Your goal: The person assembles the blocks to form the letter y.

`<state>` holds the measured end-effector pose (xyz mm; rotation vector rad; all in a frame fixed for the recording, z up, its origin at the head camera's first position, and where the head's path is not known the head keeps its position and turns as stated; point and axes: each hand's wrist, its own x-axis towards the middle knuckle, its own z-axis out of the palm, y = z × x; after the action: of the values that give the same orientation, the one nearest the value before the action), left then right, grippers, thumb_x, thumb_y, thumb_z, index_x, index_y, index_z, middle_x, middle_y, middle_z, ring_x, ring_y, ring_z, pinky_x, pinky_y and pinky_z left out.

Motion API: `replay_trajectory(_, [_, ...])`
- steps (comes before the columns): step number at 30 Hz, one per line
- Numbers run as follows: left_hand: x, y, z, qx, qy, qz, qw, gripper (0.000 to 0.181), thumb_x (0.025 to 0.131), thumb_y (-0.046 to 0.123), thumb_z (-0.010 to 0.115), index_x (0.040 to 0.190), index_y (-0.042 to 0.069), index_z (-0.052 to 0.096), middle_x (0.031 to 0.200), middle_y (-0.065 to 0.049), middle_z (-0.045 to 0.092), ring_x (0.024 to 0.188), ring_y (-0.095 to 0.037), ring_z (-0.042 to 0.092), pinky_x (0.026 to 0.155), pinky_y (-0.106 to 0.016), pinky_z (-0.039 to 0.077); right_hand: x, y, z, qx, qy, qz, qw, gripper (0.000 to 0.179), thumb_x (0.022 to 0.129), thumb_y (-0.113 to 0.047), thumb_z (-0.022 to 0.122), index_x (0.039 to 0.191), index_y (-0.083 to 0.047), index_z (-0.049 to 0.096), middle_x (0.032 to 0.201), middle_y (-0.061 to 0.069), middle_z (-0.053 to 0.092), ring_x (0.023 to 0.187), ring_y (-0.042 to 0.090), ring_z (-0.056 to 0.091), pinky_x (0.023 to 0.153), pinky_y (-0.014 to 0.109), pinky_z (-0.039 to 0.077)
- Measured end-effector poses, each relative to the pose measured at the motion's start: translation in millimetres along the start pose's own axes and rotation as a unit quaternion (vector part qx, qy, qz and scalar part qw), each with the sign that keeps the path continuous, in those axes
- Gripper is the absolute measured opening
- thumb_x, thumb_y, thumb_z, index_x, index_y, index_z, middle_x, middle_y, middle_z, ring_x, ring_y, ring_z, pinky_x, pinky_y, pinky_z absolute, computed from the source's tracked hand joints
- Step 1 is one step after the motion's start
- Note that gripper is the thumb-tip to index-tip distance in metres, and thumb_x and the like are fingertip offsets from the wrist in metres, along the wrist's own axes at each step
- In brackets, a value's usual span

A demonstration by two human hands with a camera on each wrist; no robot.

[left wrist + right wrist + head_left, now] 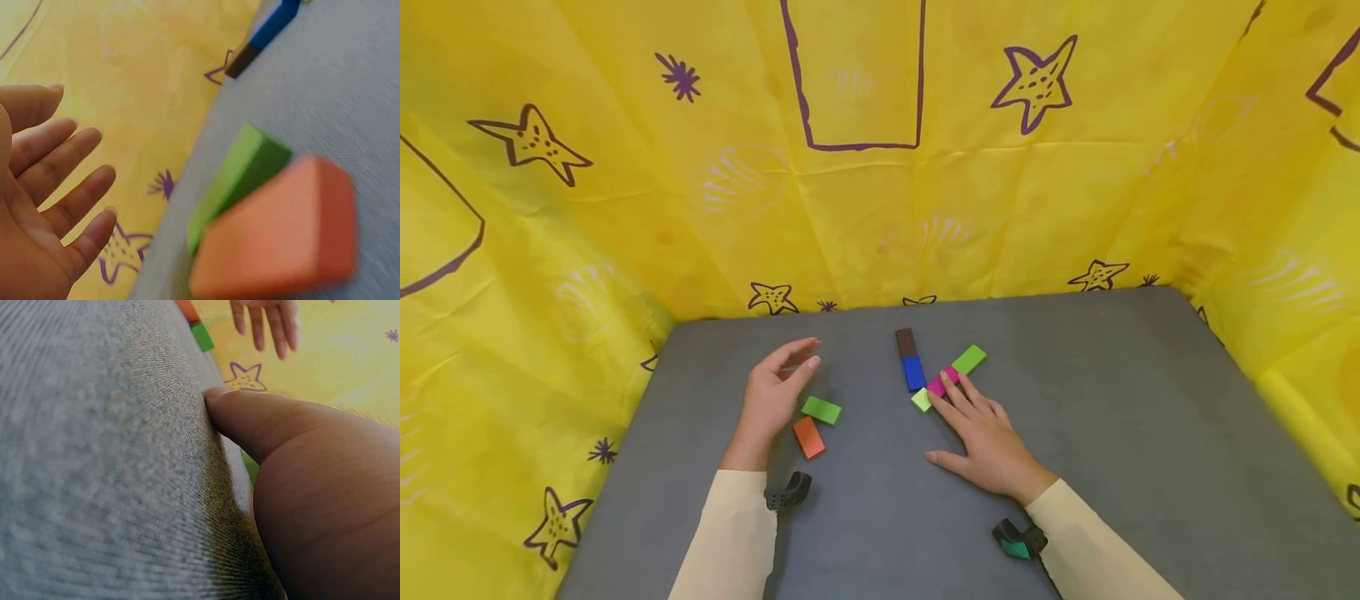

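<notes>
My right hand (994,443), fingers extended, touched a magenta block (936,386), which lay between a lime block (921,400) and a green block (970,359) on the grey table (880,533). My left hand (770,398), relaxed and loosely bent, was beside a second green block (822,410) and an orange block (809,437). Near the lime block, a blue block (913,374) met a brown block (906,342) end to end.

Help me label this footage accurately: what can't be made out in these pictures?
Head view: part of the magenta block, covered by the right hand.
Left wrist view: the orange block's edges, blurred.
Right wrist view: most of one green block, behind that hand; the orange block, cut off by the top edge.
</notes>
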<state>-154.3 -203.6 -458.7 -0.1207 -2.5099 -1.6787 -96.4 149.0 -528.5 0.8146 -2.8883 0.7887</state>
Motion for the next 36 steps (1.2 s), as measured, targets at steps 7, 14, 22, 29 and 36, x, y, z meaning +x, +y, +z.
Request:
replay_trajectory(7, [-31.3,-29.7,-12.9,-0.066,0.036,-0.030,0.9967,0.040,0.109,0.023,0.072,0.146,0.008,0.069,0.142,-0.007,0.070,0.133,-0.021,0.061,0.106,-0.024,0.046,1.3,-0.8,1.7,0.006,-0.001,-0.013,0.9999,0.093,0.098,-0.059,0.076,0.170,-0.014,0.040,0.179,0.009,0.019,0.165,0.034,0.007,0.120,0.067,0.024])
replay_trajectory(14, [-49.3,-50.3,-10.3,-0.143,0.036,-0.025,0.9888,0.065,0.121,0.043,0.028,0.155,-0.006,0.054,0.151,-0.021,0.061,0.137,-0.037,0.057,0.110,-0.034,0.041,2.7,-1.4,1.6,0.005,0.010,-0.024,0.9996,0.092,0.097,-0.057,0.079,0.169,-0.012,0.043,0.178,0.012,0.023,0.164,0.037,0.012,0.119,0.070,0.026])
replay_trajectory(22, [-49.2,-58.6,-6.4,-0.145,0.009,0.021,0.9892,0.059,0.122,0.035,0.028,0.159,-0.008,0.045,0.154,-0.024,0.057,0.141,-0.040,0.052,0.109,-0.035,0.042,2.3,1.4,0.2,0.005,0.001,-0.012,0.9999,0.092,0.098,-0.057,0.078,0.170,-0.013,0.041,0.179,0.010,0.020,0.165,0.035,0.009,0.120,0.069,0.023])
replay_trajectory(29, [-47.3,-61.3,-4.0,-0.100,-0.020,0.017,0.9947,0.050,0.122,0.027,0.036,0.161,-0.002,0.046,0.152,-0.017,0.062,0.142,-0.034,0.053,0.111,-0.030,0.038,2.3,4.5,0.8,0.007,-0.007,-0.007,0.9999,0.093,0.098,-0.058,0.077,0.170,-0.013,0.040,0.180,0.008,0.018,0.165,0.034,0.007,0.121,0.068,0.022])
replay_trajectory(36, [-45.3,-58.9,1.7,-0.035,-0.066,-0.011,0.9971,0.057,0.113,0.021,0.063,0.165,0.010,0.044,0.155,-0.007,0.061,0.154,-0.029,0.038,0.123,-0.057,0.023,2.1,4.8,0.0,0.005,-0.006,-0.007,0.9999,0.092,0.098,-0.058,0.077,0.170,-0.013,0.040,0.179,0.009,0.019,0.165,0.034,0.007,0.121,0.068,0.022])
